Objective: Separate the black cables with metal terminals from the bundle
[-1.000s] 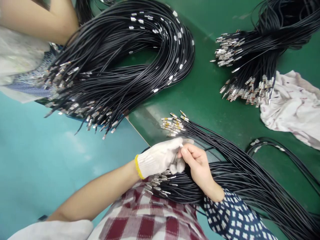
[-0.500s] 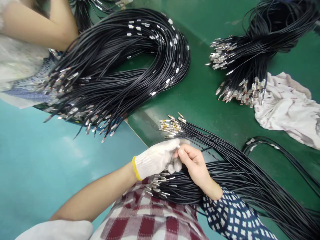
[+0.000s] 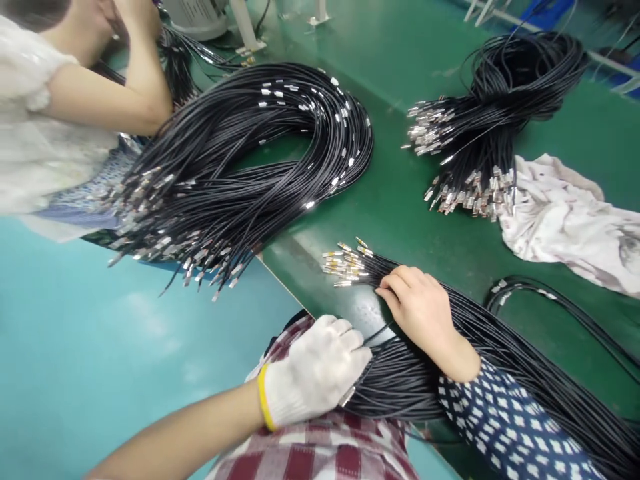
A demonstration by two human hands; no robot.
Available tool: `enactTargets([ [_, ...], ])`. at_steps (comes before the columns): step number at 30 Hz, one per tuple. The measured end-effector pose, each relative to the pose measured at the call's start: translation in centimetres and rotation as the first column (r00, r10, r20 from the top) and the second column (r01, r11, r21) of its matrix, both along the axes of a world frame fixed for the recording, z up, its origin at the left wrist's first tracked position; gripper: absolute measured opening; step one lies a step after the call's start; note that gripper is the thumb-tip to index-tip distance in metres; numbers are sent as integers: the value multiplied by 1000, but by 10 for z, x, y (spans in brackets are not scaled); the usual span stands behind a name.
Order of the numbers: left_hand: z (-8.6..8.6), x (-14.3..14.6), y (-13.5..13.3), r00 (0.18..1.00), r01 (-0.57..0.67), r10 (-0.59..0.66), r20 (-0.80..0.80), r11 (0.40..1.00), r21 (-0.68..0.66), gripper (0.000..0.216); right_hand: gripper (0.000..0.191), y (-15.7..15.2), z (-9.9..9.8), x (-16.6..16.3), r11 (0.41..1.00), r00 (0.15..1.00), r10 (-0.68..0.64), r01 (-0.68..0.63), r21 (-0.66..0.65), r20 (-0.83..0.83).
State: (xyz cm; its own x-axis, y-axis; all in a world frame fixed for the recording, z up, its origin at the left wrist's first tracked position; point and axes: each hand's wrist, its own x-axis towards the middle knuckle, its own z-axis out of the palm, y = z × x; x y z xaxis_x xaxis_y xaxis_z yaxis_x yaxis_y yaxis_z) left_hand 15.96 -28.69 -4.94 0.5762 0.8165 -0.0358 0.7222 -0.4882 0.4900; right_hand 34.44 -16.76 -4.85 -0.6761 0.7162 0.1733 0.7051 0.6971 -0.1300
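My left hand [image 3: 320, 367], in a white knit glove with a yellow cuff, lies with curled fingers over the ends of the near bundle of black cables [image 3: 400, 383]. Its palm side is hidden; one cable leads away from its fingertips. My right hand [image 3: 425, 313], bare, is closed at the upper cable bundle [image 3: 480, 320], just behind its connectors. Those metal connectors [image 3: 347, 263] with yellowish parts fan out left of my right fingers. How many cables the right fingers hold is hidden.
A large looped cable bundle [image 3: 345, 147] lies at the upper left beside a co-worker's arm [image 3: 115, 100]. Another coiled bundle [image 3: 505, 100] and a white cloth [image 3: 570, 213] lie at the right on the green table [image 3: 400, 220]. A thin cable loop [image 3: 545, 290] sits below the cloth.
My hands, together at a small connector before, have parted. The left moved down over the near bundle's ends; the right moved right and up to the upper bundle. The view has shifted.
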Motion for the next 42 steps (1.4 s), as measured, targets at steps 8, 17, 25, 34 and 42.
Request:
enactTargets([
  [8, 17, -13, 15, 727, -569, 664, 176, 725, -387, 16, 15, -31, 0, 16, 996, 972, 6, -26, -83, -236],
  [17, -1, -14, 16, 816, -536, 558, 149, 828, -162, 19, 22, -33, -1, 18, 954, 988, 26, -70, -292, -152],
  [25, -10, -22, 21, 839, -543, 540, 70, 821, 179, 22, 21, -37, 3, 20, 919, 992, 76, -111, -379, -105],
  [34, -12, -29, 35, 795, -605, 594, 121, 762, 232, 14, 28, -29, 16, 17, 872, 971, 200, -237, -430, -129],
  [42, -12, -34, 34, 757, -653, 632, 166, 737, 173, 14, 22, -23, 11, -5, 976, 988, 100, -121, -182, -119],
])
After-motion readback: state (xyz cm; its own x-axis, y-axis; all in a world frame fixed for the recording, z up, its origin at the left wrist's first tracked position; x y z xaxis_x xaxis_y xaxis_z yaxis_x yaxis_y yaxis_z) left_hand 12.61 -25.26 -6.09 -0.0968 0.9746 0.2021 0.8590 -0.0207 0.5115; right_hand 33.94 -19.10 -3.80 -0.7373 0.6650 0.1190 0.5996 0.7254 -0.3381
